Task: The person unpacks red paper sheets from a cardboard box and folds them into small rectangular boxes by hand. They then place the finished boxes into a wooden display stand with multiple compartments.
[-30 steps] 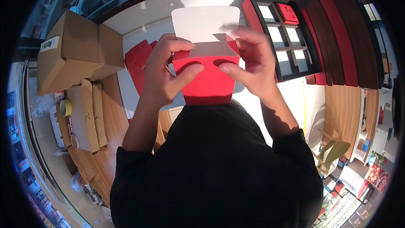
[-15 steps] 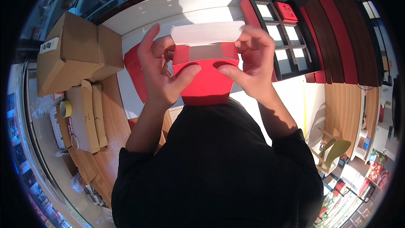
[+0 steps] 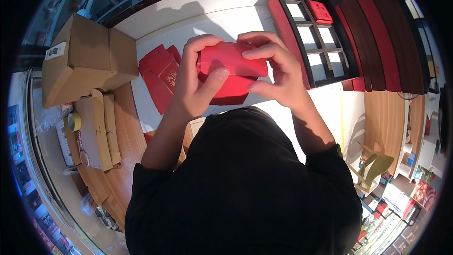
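Between my hands is a small red cardboard box (image 3: 232,60), its top flap folded down over the opening. My left hand (image 3: 194,81) grips the box's left side, thumb on the front and fingers along the far top edge. On the right, my right hand (image 3: 281,72) has its fingers bent over the lid and its thumb by the front right edge. Flat red box blanks (image 3: 158,78) with a gold print lie to the left of my left hand. A black-framed gift box (image 3: 325,59) with divided compartments stands to the right; one red box (image 3: 319,11) sits in its far right compartment.
A large brown carton (image 3: 89,59) stands at the left of the white table surface (image 3: 240,18), with folded cardboard (image 3: 94,132) and a tape roll (image 3: 73,122) nearer me. Dark brown and red lids or boxes (image 3: 377,42) stand in a row at the far right. A chair (image 3: 375,170) is at the lower right.
The box's raised flap, white inside, has come down over the opening. My right fingers have moved onto the lid, and the box has tilted and risen slightly.
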Available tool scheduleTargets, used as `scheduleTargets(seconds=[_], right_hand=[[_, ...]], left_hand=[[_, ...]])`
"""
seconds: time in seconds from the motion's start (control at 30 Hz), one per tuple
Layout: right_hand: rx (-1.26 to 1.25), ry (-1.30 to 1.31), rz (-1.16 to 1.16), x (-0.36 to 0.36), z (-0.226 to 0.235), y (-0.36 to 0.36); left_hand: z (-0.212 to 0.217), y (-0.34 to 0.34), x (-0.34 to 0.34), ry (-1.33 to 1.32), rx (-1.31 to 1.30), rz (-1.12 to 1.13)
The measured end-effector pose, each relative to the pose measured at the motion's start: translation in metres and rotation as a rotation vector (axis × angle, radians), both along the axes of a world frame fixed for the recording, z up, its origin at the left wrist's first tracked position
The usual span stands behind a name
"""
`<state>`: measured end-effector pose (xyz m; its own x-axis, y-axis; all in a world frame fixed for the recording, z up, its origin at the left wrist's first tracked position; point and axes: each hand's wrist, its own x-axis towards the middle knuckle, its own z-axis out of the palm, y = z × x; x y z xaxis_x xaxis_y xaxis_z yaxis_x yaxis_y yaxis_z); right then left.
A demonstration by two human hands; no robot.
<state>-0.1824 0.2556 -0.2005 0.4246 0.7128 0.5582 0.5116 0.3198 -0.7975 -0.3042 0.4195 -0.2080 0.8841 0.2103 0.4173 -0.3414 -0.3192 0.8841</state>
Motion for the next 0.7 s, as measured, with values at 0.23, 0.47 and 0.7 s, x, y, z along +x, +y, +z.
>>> scheduleTargets(seconds=[0.23,0.47,0.7], right_hand=[[-0.473,-0.116,0.119,0.01,0.023,0.0],[-0.409,-0.028,-0.233,0.002,0.012,0.01],[-0.431,0.402,-0.043,0.01,0.022,0.005]], left_hand=[[0.002,0.004,0.005,0.057,0.084,0.023],[-0.001,-0.015,0.014,0.14,0.845,0.404],[-0.012,-0.011,0.019,0.057,0.841,0.39]])
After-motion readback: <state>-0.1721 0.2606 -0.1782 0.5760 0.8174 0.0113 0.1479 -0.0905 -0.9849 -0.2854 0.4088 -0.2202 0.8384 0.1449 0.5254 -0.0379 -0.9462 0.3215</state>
